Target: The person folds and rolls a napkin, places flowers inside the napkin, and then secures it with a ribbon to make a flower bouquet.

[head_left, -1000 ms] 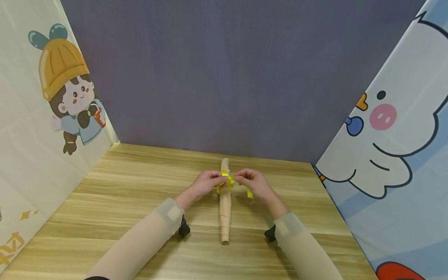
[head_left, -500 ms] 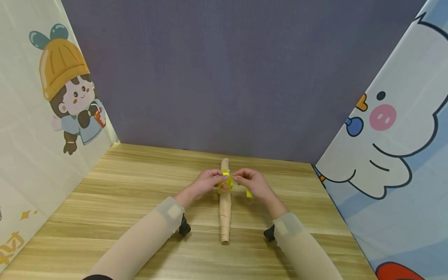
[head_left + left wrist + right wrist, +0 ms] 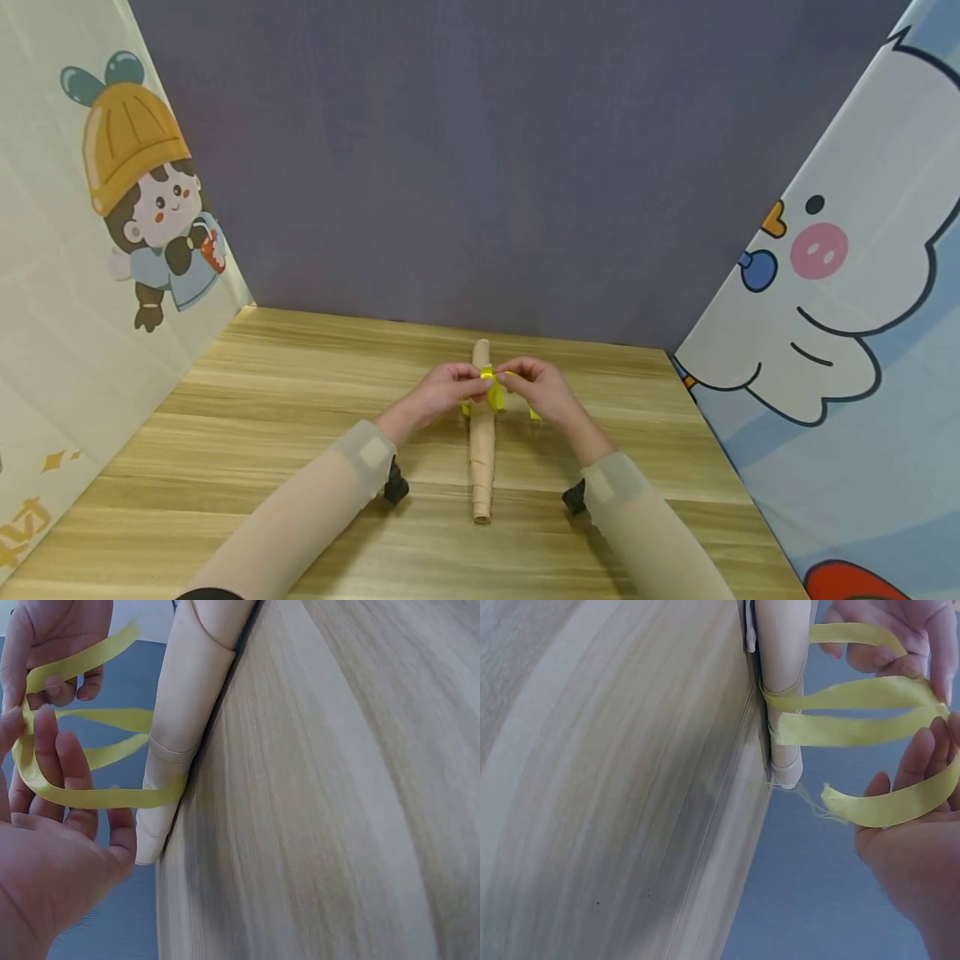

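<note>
A roll of tan paper lies lengthwise on the wooden table, pointing away from me. Yellow ribbon loops round its far half and rises off it to my fingers. My left hand pinches the ribbon between thumb and fingers just above the roll. Close beside it, my right hand pinches the ribbon too, thumb against forefinger. In the right wrist view one ribbon tail curves over the right fingers, its cut end frayed with loose threads. The crossing of the strands is partly hidden by fingertips.
The wood-grain table ends at a dark grey-blue panel behind. Printed cartoon panels stand on the left and right. A black wrist camera sits under the left sleeve, another black camera under the right.
The right hand has shifted slightly left, closer to the left hand. The ribbon between the fingertips has changed shape. The paper roll stays in place.
</note>
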Available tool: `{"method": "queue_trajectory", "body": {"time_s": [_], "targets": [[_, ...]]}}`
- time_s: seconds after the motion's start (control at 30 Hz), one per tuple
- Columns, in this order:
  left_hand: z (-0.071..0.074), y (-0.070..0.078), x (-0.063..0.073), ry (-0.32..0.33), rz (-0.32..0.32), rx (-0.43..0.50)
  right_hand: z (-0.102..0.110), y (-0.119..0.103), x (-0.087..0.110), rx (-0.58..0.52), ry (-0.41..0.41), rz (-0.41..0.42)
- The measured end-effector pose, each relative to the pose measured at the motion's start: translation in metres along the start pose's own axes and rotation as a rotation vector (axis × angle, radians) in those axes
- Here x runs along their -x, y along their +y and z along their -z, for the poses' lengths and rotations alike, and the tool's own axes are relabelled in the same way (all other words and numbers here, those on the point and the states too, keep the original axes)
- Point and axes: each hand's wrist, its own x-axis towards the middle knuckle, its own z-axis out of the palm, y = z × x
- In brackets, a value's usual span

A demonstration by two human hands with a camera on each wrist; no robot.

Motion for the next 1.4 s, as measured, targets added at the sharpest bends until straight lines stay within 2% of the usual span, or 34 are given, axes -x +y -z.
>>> {"method": "queue_trajectory", "body": {"time_s": [0.17, 0.4, 0.53, 0.67, 0.87, 1.1, 1.4], "targets": [[0.0, -0.001, -0.001, -0.023, -0.003, -0.01, -0.002, 0.0, -0.003, 0.002, 0.004, 0.013], [0.0, -0.003, 0.0, -0.003, -0.002, -0.071, -0.003, 0.002, -0.004, 0.001, -0.002, 0.023], [0.001, -0.003, 0.001, 0.005, -0.015, -0.06, -0.003, 0.002, -0.002, 0.007, 0.002, 0.013], [0.002, -0.002, 0.003, 0.006, -0.022, -0.034, -0.003, 0.003, -0.001, 0.013, 0.045, -0.016], [0.003, -0.003, 0.004, 0.029, 0.004, 0.034, -0.006, 0.001, 0.001, 0.031, 0.091, -0.022], [0.005, -0.005, 0.0, 0.039, 0.022, 0.105, -0.012, 0.002, 0.006, 0.059, 0.025, 0.006], [0.005, -0.005, 0.001, 0.044, 0.013, 0.1, -0.016, 0.006, 0.008, 0.085, -0.05, 0.024]]}}
